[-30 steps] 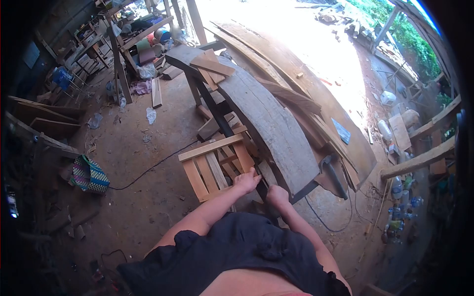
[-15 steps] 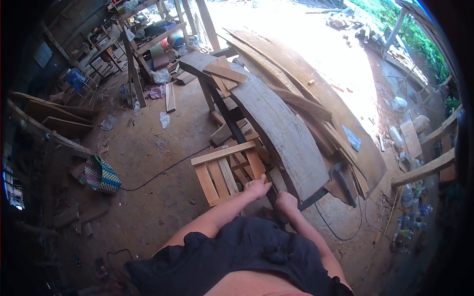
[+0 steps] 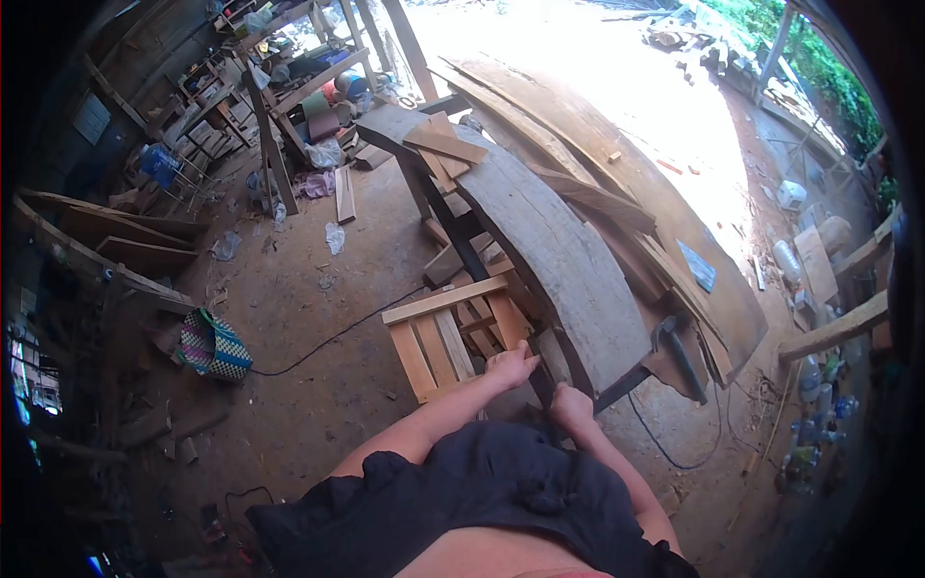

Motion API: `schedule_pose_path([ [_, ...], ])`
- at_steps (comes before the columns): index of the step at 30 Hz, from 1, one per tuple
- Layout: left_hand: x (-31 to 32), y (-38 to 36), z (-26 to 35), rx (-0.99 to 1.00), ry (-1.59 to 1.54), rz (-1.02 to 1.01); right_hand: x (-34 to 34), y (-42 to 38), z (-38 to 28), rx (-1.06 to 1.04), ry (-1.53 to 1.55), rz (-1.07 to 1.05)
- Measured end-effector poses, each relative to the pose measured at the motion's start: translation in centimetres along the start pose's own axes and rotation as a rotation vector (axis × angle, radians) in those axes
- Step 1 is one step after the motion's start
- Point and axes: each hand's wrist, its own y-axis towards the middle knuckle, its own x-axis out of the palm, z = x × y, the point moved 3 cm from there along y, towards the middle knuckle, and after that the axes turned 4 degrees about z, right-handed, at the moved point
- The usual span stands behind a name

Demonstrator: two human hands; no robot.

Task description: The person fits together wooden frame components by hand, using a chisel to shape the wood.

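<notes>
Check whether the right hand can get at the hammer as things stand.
Probably yes: the hammer lies uncovered beside the grey slab, and nothing visible blocks the way from the right hand.

Slatted frame [image 3: 443,301]: I log warm orange-brown wood, with one slat [image 3: 454,344] paler and greyer, giving an uneven stripe. Long slab [image 3: 554,236]: weathered grey, faint darker grain lines, brown along its near edge. Short strips [image 3: 446,144] on it: tan. Support beneath [image 3: 468,253]: near black. Wide board [image 3: 694,313] beyond: mid brown. Small flat sheet [image 3: 696,266]: light blue, mottled paler. Hammer [image 3: 684,358]: dark grey. Woven bag [image 3: 227,354]: the one bold pattern I get, a check of green, cream and dark, with pink-purple at one side. Garment [image 3: 472,491]: plain black. Floor [image 3: 308,409]: dull reddish brown. Crumpled cloth [image 3: 316,184]: pinkish mauve. Foliage [image 3: 836,82]: bright green.
</notes>
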Motion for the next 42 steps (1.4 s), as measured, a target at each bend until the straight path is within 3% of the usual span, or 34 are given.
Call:
schedule_pose_path([
  [6,-0.4,-0.1,0.1,0.002,0.007,0.006,1.5,5.2,-1.6,-0.092,0.07,0.084],
  [14,-0.4,-0.3,0.3,-0.013,0.009,-0.004,-0.5,-0.5,0.4,-0.029,-0.012,-0.006],
  [20,-0.1,-0.1,0.2,0.028,0.032,0.05,1.8,5.8,-1.2,-0.085,0.065,0.09],
  [27,0.8,0.1,-0.2,0.043,0.015,0.06,-0.2,-0.9,0.7,-0.013,-0.011,0.018],
  [35,0.4,-0.3,0.2,0.048,0.035,0.035,1.6,5.2,-1.2,-0.06,0.061,0.092],
  [42,0.1,-0.4,0.3,0.026,0.021,0.033,-0.2,0.0,0.3,-0.012,0.007,0.0],
])
